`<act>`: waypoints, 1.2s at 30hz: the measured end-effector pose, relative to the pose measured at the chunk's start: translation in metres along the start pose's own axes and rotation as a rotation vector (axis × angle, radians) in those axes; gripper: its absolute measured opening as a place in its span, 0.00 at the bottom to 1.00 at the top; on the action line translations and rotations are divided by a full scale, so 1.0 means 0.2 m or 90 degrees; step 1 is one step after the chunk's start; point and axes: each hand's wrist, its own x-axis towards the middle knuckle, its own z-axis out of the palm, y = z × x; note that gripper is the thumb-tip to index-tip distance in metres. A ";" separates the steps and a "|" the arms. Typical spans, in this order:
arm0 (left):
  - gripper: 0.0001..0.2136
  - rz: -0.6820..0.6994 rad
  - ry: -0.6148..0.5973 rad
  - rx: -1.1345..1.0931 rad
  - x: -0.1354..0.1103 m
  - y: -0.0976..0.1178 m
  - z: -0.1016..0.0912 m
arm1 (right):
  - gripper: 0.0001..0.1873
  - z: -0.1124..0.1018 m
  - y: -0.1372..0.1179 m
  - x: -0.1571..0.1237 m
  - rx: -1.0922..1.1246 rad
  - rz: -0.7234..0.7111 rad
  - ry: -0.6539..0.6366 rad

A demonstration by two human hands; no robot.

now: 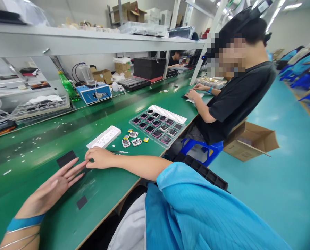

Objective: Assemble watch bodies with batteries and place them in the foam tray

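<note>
My left hand point(57, 182) lies flat on the green bench point(105, 189) with its fingers stretched out, next to a black pad point(66, 158). My right hand point(99, 158) is curled, its fingertips pinched together just past the left fingertips; what they hold is too small to make out. Tweezers point(119, 152) lie just right of it. A white strip point(104, 137) and three small watch-like parts point(131, 139) sit beyond. A clear tray point(158, 125) of several dark pieces lies further right.
A second black pad point(82, 202) lies near the bench edge. A blue machine point(93, 93), a green bottle point(67, 86) and trays stand along the back under a shelf. A person in black point(230, 97) sits at the bench on a blue stool; a cardboard box point(251, 140) is on the floor.
</note>
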 end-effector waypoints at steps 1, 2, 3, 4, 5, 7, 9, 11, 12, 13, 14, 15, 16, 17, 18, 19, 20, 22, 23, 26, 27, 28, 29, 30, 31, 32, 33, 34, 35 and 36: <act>0.37 0.000 0.000 0.003 0.00 0.00 0.00 | 0.11 0.00 0.00 0.00 -0.004 0.005 0.003; 0.37 0.000 0.001 0.005 0.00 0.00 0.00 | 0.11 0.00 -0.01 0.00 -0.009 0.010 0.005; 0.37 -0.001 0.000 0.006 0.00 0.00 0.00 | 0.11 -0.01 -0.01 0.00 -0.013 0.014 0.006; 0.38 -0.001 0.000 0.007 0.00 0.00 0.00 | 0.11 -0.01 -0.01 0.00 -0.016 0.015 0.006; 0.38 -0.001 -0.001 0.006 0.00 0.00 0.00 | 0.11 -0.01 -0.01 0.00 -0.018 0.015 0.006; 0.38 0.000 -0.003 0.003 0.01 0.00 -0.01 | 0.10 -0.01 -0.01 0.00 -0.023 0.012 0.002; 0.38 0.001 -0.005 0.001 0.01 -0.01 -0.02 | 0.08 -0.01 -0.01 0.00 -0.030 0.013 -0.002; 0.38 -0.002 -0.008 0.003 0.01 -0.01 -0.03 | 0.07 -0.01 0.00 0.00 -0.038 0.014 -0.006; 0.39 -0.004 -0.010 0.005 0.01 -0.02 -0.03 | 0.07 -0.01 0.00 0.00 -0.042 0.014 -0.008; 0.39 -0.007 -0.012 0.006 0.02 -0.02 -0.04 | 0.07 -0.01 0.00 0.00 -0.046 0.012 -0.008; 0.39 -0.009 -0.015 0.008 0.02 -0.02 -0.04 | 0.07 -0.01 -0.01 0.00 -0.051 0.009 -0.008; 0.39 -0.010 -0.017 0.009 0.02 -0.02 -0.04 | 0.07 -0.01 -0.01 0.00 -0.056 0.006 -0.006; 0.39 -0.009 -0.020 0.011 0.02 -0.02 -0.04 | 0.07 -0.01 -0.02 0.00 -0.060 0.004 -0.003; 0.40 -0.007 -0.022 0.014 0.02 -0.02 -0.04 | 0.07 0.00 -0.02 0.00 -0.061 0.002 0.002; 0.40 -0.005 -0.023 0.017 0.02 -0.02 -0.04 | 0.07 0.00 -0.02 0.00 -0.061 0.000 0.009; 0.40 -0.002 -0.025 0.020 0.02 -0.02 -0.04 | 0.07 0.00 -0.02 0.00 -0.059 -0.004 0.017; 0.40 0.000 -0.027 0.022 0.02 -0.02 -0.05 | 0.07 0.00 -0.02 0.00 -0.057 -0.011 0.022; 0.40 0.002 -0.030 0.020 0.01 -0.02 -0.05 | 0.08 -0.01 -0.01 0.00 -0.054 -0.020 0.032; 0.40 0.002 -0.030 0.015 0.01 -0.02 -0.06 | 0.08 -0.01 0.00 0.01 -0.054 -0.019 0.037; 0.41 0.014 -0.013 -0.008 -0.01 0.00 -0.07 | 0.11 -0.05 0.02 0.02 -0.061 0.004 0.056; 0.41 0.020 -0.001 -0.018 -0.01 0.01 -0.07 | 0.11 -0.06 0.03 0.02 -0.061 0.012 0.061; 0.41 0.026 0.011 -0.029 -0.01 0.02 -0.07 | 0.10 -0.07 0.03 0.02 -0.061 0.016 0.063; 0.40 0.031 0.021 -0.039 -0.02 0.02 -0.07 | 0.08 -0.08 0.03 0.02 -0.059 0.015 0.063; 0.39 0.033 0.026 -0.047 -0.02 0.03 -0.06 | 0.07 -0.08 0.03 0.02 -0.059 0.010 0.060; 0.39 0.033 0.028 -0.054 -0.02 0.03 -0.05 | 0.05 -0.07 0.03 0.01 -0.060 0.002 0.053; 0.39 0.030 0.025 -0.058 -0.02 0.03 -0.04 | 0.05 -0.06 0.02 0.01 -0.066 -0.008 0.040; 0.40 0.025 0.019 -0.058 -0.01 0.02 -0.04 | 0.05 -0.05 0.01 0.01 -0.075 -0.020 0.021; 0.40 0.019 0.011 -0.055 -0.01 0.01 -0.03 | 0.06 -0.04 0.01 0.00 -0.088 -0.031 -0.002; 0.41 0.012 0.001 -0.050 -0.01 0.01 -0.03 | 0.07 -0.03 0.00 0.00 -0.103 -0.040 -0.027; 0.41 0.005 -0.008 -0.043 0.00 0.00 -0.03 | 0.08 -0.03 0.00 0.00 -0.116 -0.047 -0.050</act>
